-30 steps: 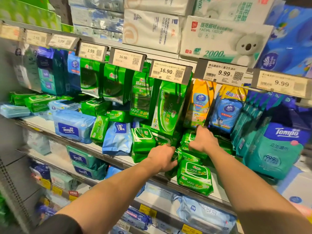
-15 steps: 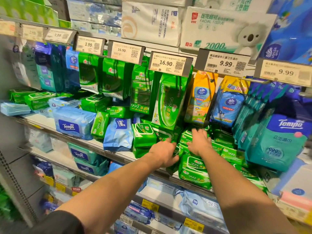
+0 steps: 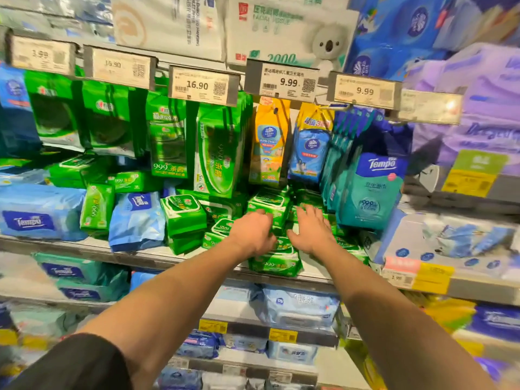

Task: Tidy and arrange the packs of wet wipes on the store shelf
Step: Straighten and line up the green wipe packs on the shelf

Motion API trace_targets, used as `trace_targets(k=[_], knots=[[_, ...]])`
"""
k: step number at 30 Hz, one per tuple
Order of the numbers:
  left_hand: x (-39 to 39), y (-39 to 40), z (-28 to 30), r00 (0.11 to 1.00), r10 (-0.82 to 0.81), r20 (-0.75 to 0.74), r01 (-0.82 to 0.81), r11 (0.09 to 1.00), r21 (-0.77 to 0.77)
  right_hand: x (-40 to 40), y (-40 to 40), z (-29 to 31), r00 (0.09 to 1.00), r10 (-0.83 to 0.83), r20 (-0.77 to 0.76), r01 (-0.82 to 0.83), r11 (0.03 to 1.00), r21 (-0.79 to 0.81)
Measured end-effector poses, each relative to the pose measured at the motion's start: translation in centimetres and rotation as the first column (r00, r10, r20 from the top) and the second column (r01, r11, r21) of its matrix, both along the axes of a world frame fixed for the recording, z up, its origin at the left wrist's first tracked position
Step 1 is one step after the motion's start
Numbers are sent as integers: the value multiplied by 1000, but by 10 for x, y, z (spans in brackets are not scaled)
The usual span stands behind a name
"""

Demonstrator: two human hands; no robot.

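Both hands had moved from gripping to spread flat: left hand [image 3: 254, 230] & right hand [image 3: 311, 230] lay open, palms down, holding nothing, on the jumbled small green wipe packs [image 3: 277, 258] at the shelf [image 3: 70, 247] front edge. Pile looked pressed down, still untidy.

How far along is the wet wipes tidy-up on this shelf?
Early. Done: the hanging green packs look orderly. In hand: left hand and right hand rest on the jumbled small green packs, no clear grip. Left: the tilted green pack and the slumped blue Tempo pack.
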State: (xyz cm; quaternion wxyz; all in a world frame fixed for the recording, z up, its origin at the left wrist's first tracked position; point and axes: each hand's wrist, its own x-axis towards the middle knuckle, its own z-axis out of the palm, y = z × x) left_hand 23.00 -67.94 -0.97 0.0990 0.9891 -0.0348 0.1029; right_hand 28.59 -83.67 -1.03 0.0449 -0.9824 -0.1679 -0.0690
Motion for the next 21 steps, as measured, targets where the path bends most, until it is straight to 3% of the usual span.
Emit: trace_targets(k=[7, 14, 21], knots=[[14, -45, -2, 992, -109, 57, 105, 992, 65, -31, -65, -21, 978, -204, -45, 198, 974, -114], [28, -68, -19, 989, -130, 65, 125, 989, 83, -38, -95, -51, 967, -255, 9, 255, 963, -88], [26, -70, -36, 983, -135, 123, 122, 987, 108, -34, -79, -57, 943, -333, 19, 332, 941, 61]])
